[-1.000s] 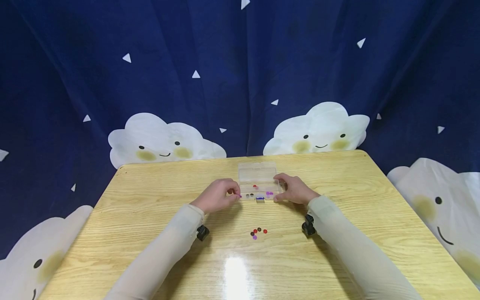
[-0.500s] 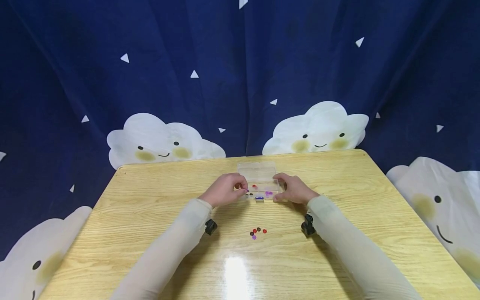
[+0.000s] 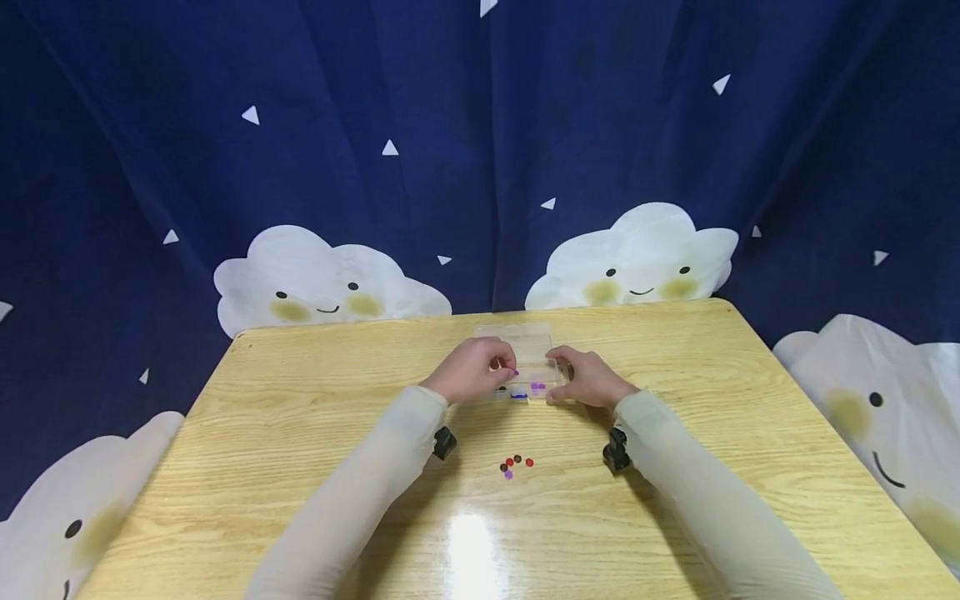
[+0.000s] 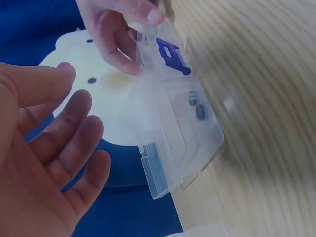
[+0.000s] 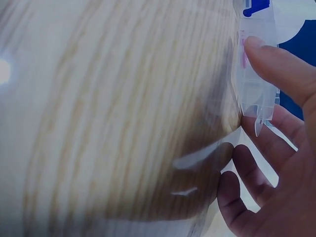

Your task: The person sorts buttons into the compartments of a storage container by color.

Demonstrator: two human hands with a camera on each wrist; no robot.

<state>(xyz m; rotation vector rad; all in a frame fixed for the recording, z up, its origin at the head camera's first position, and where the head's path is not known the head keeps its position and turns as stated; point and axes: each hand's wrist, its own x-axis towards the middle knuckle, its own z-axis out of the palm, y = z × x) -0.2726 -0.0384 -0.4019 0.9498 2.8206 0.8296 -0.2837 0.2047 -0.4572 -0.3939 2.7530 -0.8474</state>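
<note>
Sleeved arms [image 3: 365, 487] are pointing toward the far edge of the desk [image 3: 637, 342], left hand [image 3: 471, 369] pinching, right hand [image 3: 588, 380] gripping.

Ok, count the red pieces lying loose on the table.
2: one red piece between two dark pieces, the other to their right. More may be hidden.

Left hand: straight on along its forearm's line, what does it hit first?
Probably the open lid of the box, just beyond the left hand in the head view. Its height is hard to judge, so it might pass above.
</note>
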